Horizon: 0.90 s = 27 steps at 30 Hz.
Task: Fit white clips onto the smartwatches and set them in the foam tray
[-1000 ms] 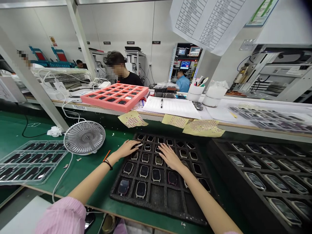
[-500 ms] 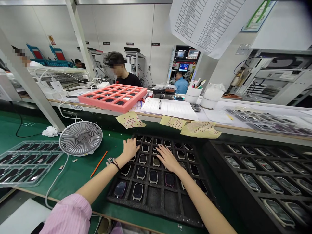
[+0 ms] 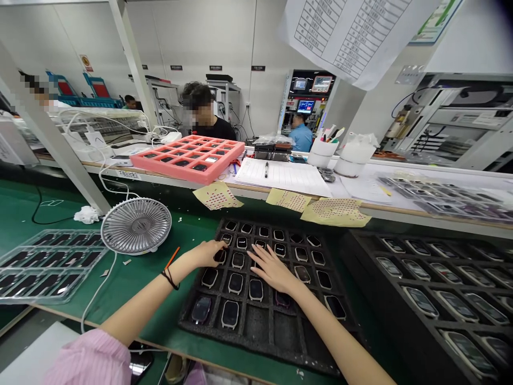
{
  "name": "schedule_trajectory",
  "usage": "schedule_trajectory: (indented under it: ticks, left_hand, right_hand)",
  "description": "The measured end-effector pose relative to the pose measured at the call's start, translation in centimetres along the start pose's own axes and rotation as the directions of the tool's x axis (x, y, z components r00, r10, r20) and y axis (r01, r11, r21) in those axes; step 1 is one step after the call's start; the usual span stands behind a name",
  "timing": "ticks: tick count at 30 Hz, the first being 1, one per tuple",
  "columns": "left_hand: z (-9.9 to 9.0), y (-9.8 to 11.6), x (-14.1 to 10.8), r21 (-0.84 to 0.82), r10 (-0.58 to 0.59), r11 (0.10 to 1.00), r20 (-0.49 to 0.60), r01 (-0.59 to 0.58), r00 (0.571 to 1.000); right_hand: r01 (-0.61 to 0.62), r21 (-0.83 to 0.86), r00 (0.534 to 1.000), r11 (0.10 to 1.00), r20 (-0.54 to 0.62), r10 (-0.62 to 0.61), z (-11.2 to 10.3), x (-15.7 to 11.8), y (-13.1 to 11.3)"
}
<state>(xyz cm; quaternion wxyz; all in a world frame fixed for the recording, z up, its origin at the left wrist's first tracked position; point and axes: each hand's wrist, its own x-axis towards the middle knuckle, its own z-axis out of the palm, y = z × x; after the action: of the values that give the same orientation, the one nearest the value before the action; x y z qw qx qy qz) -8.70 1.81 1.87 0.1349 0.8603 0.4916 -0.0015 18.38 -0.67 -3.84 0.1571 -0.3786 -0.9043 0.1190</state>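
A black foam tray (image 3: 256,326) lies on the green mat with dark smartwatches in its square pockets. My left hand (image 3: 204,254) rests flat at the tray's upper left corner, fingertips on a smartwatch (image 3: 220,256). My right hand (image 3: 272,270) lies spread over the middle rows, fingers apart, covering several watches. Neither hand visibly grips anything. An orange pencil (image 3: 172,258) lies just beyond my left wrist.
A white desk fan (image 3: 136,225) and a clear plastic tray (image 3: 52,267) sit on the mat to the left. A larger black tray of watches (image 3: 425,299) is on the right. A shelf behind holds a pink tray (image 3: 188,159) and a notebook (image 3: 280,176). A co-worker sits beyond it.
My left hand has slid slightly left and flattened onto the tray's corner. My right hand has shifted a little toward me. The view has swung slightly.
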Motion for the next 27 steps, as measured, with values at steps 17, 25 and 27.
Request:
schedule_trajectory:
  ticks: [17,25,27]
  left_hand:
    - [0.7,3.5,2.8,-0.125,0.258,0.955,-0.099,-0.269,0.961]
    - [0.3,4.0,3.4,-0.048,0.240,0.969,-0.026,-0.241,0.971]
    - [-0.1,4.2,3.3,-0.113,0.256,0.959,-0.059,-0.261,0.965]
  right_hand:
    - [0.483,0.030,0.876,0.875,0.001,-0.483,1.4,-0.9,-7.9]
    - [0.506,-0.044,0.843,0.861,-0.186,-0.505,1.7,-0.7,-7.8]
    - [0.511,-0.066,0.827,0.857,-0.234,-0.511,1.7,-0.6,-7.8]
